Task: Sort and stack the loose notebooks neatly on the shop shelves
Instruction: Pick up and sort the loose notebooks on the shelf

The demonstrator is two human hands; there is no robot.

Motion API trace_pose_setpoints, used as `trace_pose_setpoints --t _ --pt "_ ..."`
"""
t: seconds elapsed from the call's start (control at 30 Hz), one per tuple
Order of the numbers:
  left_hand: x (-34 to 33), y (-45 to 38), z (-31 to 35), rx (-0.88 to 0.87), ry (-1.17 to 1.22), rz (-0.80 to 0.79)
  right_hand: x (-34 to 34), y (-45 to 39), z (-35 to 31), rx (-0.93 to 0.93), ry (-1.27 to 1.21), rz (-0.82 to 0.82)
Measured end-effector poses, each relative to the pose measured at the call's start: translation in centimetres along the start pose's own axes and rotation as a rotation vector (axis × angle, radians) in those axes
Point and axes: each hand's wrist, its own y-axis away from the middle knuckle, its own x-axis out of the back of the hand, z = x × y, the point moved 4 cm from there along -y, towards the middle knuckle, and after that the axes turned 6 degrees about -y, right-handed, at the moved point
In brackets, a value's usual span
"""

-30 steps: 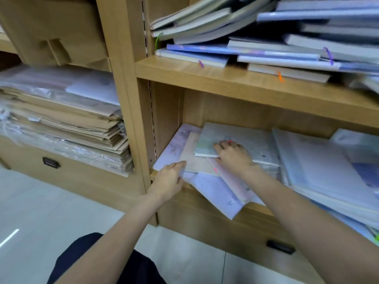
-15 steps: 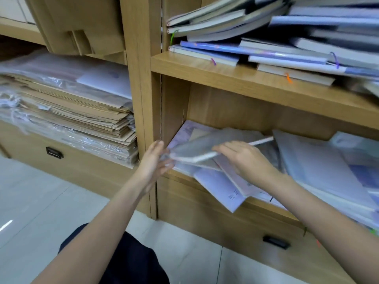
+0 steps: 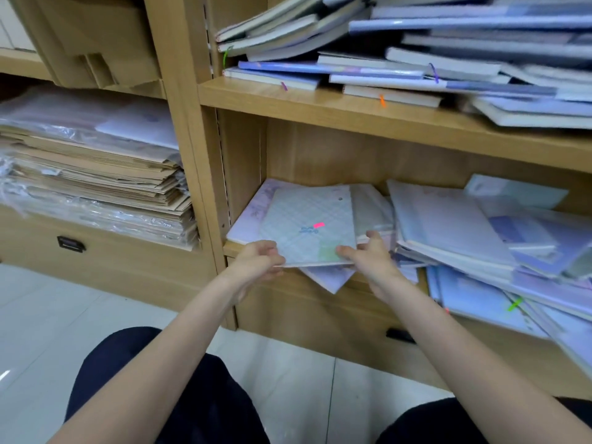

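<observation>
A pale green checked notebook (image 3: 309, 222) with a pink tag lies flat at the left end of the lower shelf (image 3: 230, 248), on top of a lilac notebook (image 3: 253, 206). My left hand (image 3: 256, 261) grips its front left corner. My right hand (image 3: 368, 257) pinches its front right corner, thumb on the cover. A lilac notebook (image 3: 326, 278) sticks out over the shelf edge beneath it. To the right, several loose notebooks (image 3: 448, 225) lie in a sliding heap.
The upper shelf (image 3: 352, 110) carries a messy pile of blue and white notebooks (image 3: 416, 59). A left bay holds stacked brown paper packs in plastic (image 3: 96, 181). Drawers with dark handles (image 3: 70, 244) sit below. My dark-clothed knees are over the pale tiled floor (image 3: 48, 322).
The green notebook was lifted on edge, turned over and laid flat at the shelf's left end. My left hand moved from the shelf post to its front corner.
</observation>
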Motion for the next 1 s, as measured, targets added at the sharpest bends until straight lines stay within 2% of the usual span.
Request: trace_pose_setpoints --t 0.03,0.1,0.17,0.37,0.43,0.5,0.63,0.7,0.73,0.8,0.87,0.93,1.0 --pt "0.4 0.2 0.0 -0.047 -0.124 0.008 -0.3 0.1 0.0 -0.032 -0.091 -0.002" --pt "1.5 0.4 0.0 -0.160 -0.517 0.063 -1.3 0.5 -0.4 -0.063 -0.216 -0.051" --pt "2.3 0.6 -0.1 -0.204 -0.690 0.092 -2.0 0.7 -1.0 -0.048 -0.265 -0.081" --pt "1.7 0.7 0.0 -0.088 -0.472 0.061 0.8 0.8 -3.5 0.053 -0.470 -0.143" --pt "-0.3 1.1 0.9 -0.075 -0.291 0.002 2.9 0.5 -4.1 0.108 -0.529 -0.130" --pt "-3.0 1.2 2.6 -0.172 -0.164 -0.031 5.9 0.4 -4.3 0.164 -0.595 -0.062" --pt "-8.7 0.6 6.6 -0.455 -0.299 0.031 13.6 0.6 -3.9 0.282 -0.577 0.112" --pt "-12.1 0.4 7.7 -0.548 -0.411 -0.053 17.6 0.0 -2.9 0.313 -0.426 0.224" --pt "-13.9 0.4 7.7 -0.582 -0.486 -0.116 19.5 -0.6 -2.1 0.300 -0.269 0.289" --pt "-16.4 0.3 7.5 -0.626 -0.619 -0.211 21.2 -1.6 -0.5 0.161 0.263 0.287" --pt "-16.9 0.0 7.2 -0.647 -0.656 -0.221 20.7 -1.6 0.5 0.043 0.823 0.236" --pt "-16.0 -0.4 7.2 -0.654 -0.619 -0.174 18.3 -1.1 -0.5 0.153 1.081 0.187" --pt "-13.9 -0.9 7.1 -0.635 -0.556 -0.048 14.0 -0.6 -1.6 0.349 1.140 0.043"
